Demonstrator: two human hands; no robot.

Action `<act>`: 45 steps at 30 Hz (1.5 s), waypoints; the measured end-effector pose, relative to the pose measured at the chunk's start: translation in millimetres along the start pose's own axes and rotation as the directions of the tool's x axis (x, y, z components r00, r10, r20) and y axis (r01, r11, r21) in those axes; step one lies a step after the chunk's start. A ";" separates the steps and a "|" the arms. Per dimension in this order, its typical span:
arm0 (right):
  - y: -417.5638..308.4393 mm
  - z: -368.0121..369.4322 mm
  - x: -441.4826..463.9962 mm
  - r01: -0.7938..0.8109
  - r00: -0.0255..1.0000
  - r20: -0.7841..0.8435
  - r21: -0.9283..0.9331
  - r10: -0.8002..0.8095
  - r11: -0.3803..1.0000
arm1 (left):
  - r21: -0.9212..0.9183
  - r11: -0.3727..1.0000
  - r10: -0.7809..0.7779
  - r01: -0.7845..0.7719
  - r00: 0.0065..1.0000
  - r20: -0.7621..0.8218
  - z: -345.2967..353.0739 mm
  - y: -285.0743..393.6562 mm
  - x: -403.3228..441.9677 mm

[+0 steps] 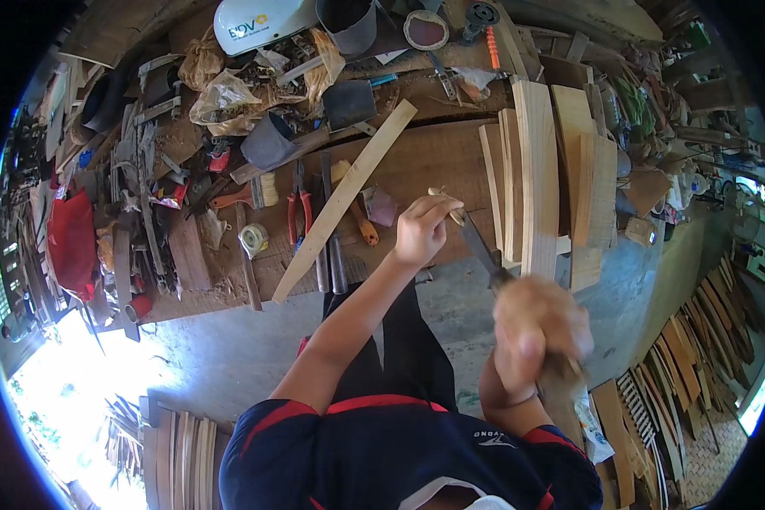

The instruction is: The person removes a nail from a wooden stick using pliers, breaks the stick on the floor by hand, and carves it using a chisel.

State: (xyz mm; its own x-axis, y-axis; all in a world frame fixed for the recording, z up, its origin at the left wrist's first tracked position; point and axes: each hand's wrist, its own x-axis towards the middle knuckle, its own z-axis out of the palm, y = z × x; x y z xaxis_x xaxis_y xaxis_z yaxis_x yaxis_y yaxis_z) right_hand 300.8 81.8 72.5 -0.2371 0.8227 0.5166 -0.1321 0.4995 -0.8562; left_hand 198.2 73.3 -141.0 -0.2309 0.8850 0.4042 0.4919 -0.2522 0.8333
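My left hand (422, 229) is closed in a pinch on a small pale piece of wood (456, 216), above the front part of the workbench. My right hand (540, 327), blurred by motion, is wrapped round the handle of a knife (479, 246). The blade points up and left, and its tip is at the small piece beside my left fingertips. A long thin wooden strip (348, 200) lies slantwise on the bench, left of my left hand. Several pale boards (535, 170) stand out just right of the knife.
Red-handled pliers (298, 200), a tape roll (252, 240) and a brush (263, 190) lie left on the wooden bench (450, 153). A white helmet (259, 24) and plastic bags (223, 102) are at the back. Stacked wood strips (688, 357) stand at the lower right.
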 end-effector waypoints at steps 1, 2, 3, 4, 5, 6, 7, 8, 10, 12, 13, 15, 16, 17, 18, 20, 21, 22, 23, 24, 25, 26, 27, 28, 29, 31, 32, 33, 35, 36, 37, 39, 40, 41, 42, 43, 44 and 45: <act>9.0 2.4 -1.8 -0.001 1.000 0.000 0.002 0.001 1.000 | 0.011 0.999 -0.030 0.030 0.999 -0.012 5.3 -10.0 -9.4; 19.8 6.4 -3.9 -0.034 0.999 -0.018 -0.011 0.034 0.999 | 0.022 0.998 -0.056 0.057 0.998 -0.022 5.5 -12.7 -12.1; 26.7 8.9 -3.6 -0.060 0.998 -0.034 -0.024 0.059 0.998 | 0.024 0.998 -0.049 0.050 0.999 -0.023 7.9 -15.4 -13.1; 26.4 9.8 -0.9 -0.035 0.999 -0.025 -0.022 0.034 0.999 | 0.034 0.997 -0.066 0.067 0.998 -0.015 9.4 -14.2 -11.3; 26.4 10.0 -2.3 -0.038 0.999 -0.029 -0.023 0.037 0.999 | 0.044 0.995 -0.091 0.091 0.996 0.001 9.2 -11.9 -13.4; 28.7 10.1 -2.5 -0.015 0.999 -0.032 -0.019 0.015 1.000 | 0.044 0.995 -0.088 0.088 0.996 0.001 9.0 -12.6 -11.6; 30.3 10.5 -3.1 0.004 0.999 -0.037 -0.016 -0.005 1.000 | 0.023 0.995 -0.097 0.096 0.995 0.029 7.4 -12.7 -10.3; 30.1 9.7 -4.2 -0.002 0.999 -0.042 -0.018 0.001 1.000 | 0.002 0.994 -0.109 0.109 0.992 0.062 4.8 -11.2 -11.4; 30.6 5.6 -1.6 -0.001 0.999 -0.035 -0.012 0.001 1.000 | -0.018 0.990 -0.139 0.142 0.982 0.129 -5.6 -9.4 -5.1; 31.7 3.6 0.1 -0.020 0.999 -0.050 -0.033 0.018 0.999 | 0.017 0.974 -0.223 0.226 0.939 0.262 -31.4 -0.9 5.6; 33.1 2.0 0.8 -0.043 0.997 -0.062 -0.054 0.039 0.998 | -0.028 0.978 -0.194 0.208 0.946 0.260 -51.4 11.3 16.1; 34.5 0.9 2.8 -0.051 0.997 -0.067 -0.057 0.047 0.997 | -0.190 0.964 -0.125 0.185 0.949 0.290 -97.4 54.6 43.2; 31.8 3.2 6.3 -0.023 0.999 -0.032 -0.217 0.016 0.976 | -0.304 0.935 -0.078 0.180 0.945 0.318 -117.5 82.5 58.0; 29.3 6.4 9.4 0.009 1.000 0.004 -0.373 -0.008 0.928 | -0.316 0.935 -0.052 0.160 0.944 0.325 -129.9 109.3 71.7; 29.3 10.8 10.7 0.006 0.999 -0.049 -0.359 -0.025 0.933 | -0.379 0.922 0.055 0.075 0.945 0.323 -139.6 134.9 84.0; 35.9 18.4 6.9 0.010 0.998 -0.064 -0.276 -0.029 0.961 | -0.466 0.884 0.202 -0.032 0.926 0.319 -139.9 165.9 98.8; 42.8 20.0 2.5 0.014 1.000 -0.024 -0.209 -0.019 0.978 | -0.276 0.956 0.207 -0.098 0.892 0.401 -134.3 177.8 105.1; 52.7 26.5 -7.0 -0.060 0.993 -0.108 -0.107 0.048 0.992 | -0.082 0.980 0.196 -0.179 0.859 0.473 -127.7 189.7 109.1; 56.4 31.6 -11.4 -0.117 0.976 -0.185 0.002 0.116 0.993 | -0.119 0.970 0.243 -0.212 0.845 0.477 -119.9 191.9 106.5; 41.3 30.9 -0.8 -0.168 0.959 -0.194 0.189 0.205 0.967 | -0.150 0.978 0.197 -0.147 0.889 0.413 -111.9 184.0 100.2; 26.3 30.9 9.4 -0.202 0.940 -0.185 0.374 0.286 0.905 | -0.186 0.979 0.146 -0.084 0.924 0.353 -106.7 179.5 97.9; 48.4 30.1 -4.6 -0.176 0.964 -0.160 0.214 0.213 0.961 | -0.169 0.981 0.145 -0.090 0.928 0.344 -105.9 183.0 99.4; 72.2 29.2 -18.7 -0.147 0.981 -0.123 0.048 0.152 0.988 | -0.152 0.984 0.140 -0.093 0.933 0.333 -106.2 186.7 99.5; 69.2 31.7 -15.8 -0.199 0.968 -0.117 0.184 0.222 0.963 | -0.184 0.974 0.185 -0.129 0.924 0.334 -105.7 189.6 99.3; 65.0 34.6 -14.1 -0.246 0.952 -0.096 0.320 0.290 0.915 | -0.153 0.983 0.148 -0.103 0.937 0.316 -106.0 191.8 97.4; 64.1 38.3 -14.1 -0.251 0.955 -0.076 0.313 0.287 0.916 | -0.141 0.984 0.146 -0.108 0.944 0.295 -108.1 192.0 94.1; 56.5 34.1 -8.4 -0.293 0.955 -0.013 0.077 0.295 0.953 | -0.116 0.988 0.128 -0.100 0.954 0.271 -109.8 189.6 93.3; 54.0 30.7 -4.0 -0.265 0.963 -0.029 0.061 0.267 0.962 | -0.090 0.992 0.108 -0.089 0.964 0.245 -111.1 185.4 92.2; 54.9 25.8 1.5 0.016 0.989 0.144 -0.294 0.028 0.956 | -0.185 0.980 0.110 -0.071 0.971 0.213 -113.4 161.6 87.7; 1.2 12.5 4.6 -0.304 0.865 0.103 -0.673 0.491 0.675 | -0.262 0.965 0.073 -0.022 0.979 0.189 -113.2 153.3 84.6; -14.7 0.4 7.2 -0.256 0.918 0.092 -0.606 0.386 0.753 | -0.262 0.964 0.096 -0.043 0.977 0.192 -114.0 152.1 80.3; -74.9 -21.7 28.7 -0.109 0.985 0.100 -0.256 0.138 0.960 | -0.485 0.854 -0.101 0.190 0.974 0.202 -116.7 147.8 71.1; -120.9 -33.7 43.3 0.054 0.983 0.181 -0.092 -0.036 0.994 | -0.465 0.875 -0.061 0.132 0.984 0.165 -113.7 130.3 65.6; -165.5 -42.6 48.6 0.103 0.962 0.238 0.130 -0.132 0.986 | -0.568 0.814 -0.109 0.120 0.993 0.053 -103.7 145.0 62.3; -195.6 -49.5 52.1 0.268 0.879 0.295 0.343 -0.374 0.900 | -0.553 0.824 -0.114 0.120 0.992 0.045 -98.5 152.5 62.5; -223.5 -35.7 38.7 0.237 0.880 0.135 0.707 -0.455 0.667 | -0.520 0.850 -0.088 0.087 0.996 0.023 -95.0 156.0 62.5; -242.3 -29.4 42.2 0.341 0.824 0.062 0.739 -0.563 0.580 | -0.480 0.875 -0.068 0.060 0.998 0.002 -94.2 156.4 60.9; -250.7 -26.1 44.6 0.434 0.756 -0.018 0.762 -0.654 0.481 | -0.437 0.898 -0.050 0.036 0.999 -0.020 -94.2 155.8 58.2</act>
State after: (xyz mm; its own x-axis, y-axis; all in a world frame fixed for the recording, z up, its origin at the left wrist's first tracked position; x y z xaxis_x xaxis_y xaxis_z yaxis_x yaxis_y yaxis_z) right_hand 348.4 0.3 310.4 -0.0756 0.3000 0.9509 -0.8996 0.3908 -0.1948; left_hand 182.3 48.7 47.8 -0.2722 0.8885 0.3693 0.0663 -0.3656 0.9284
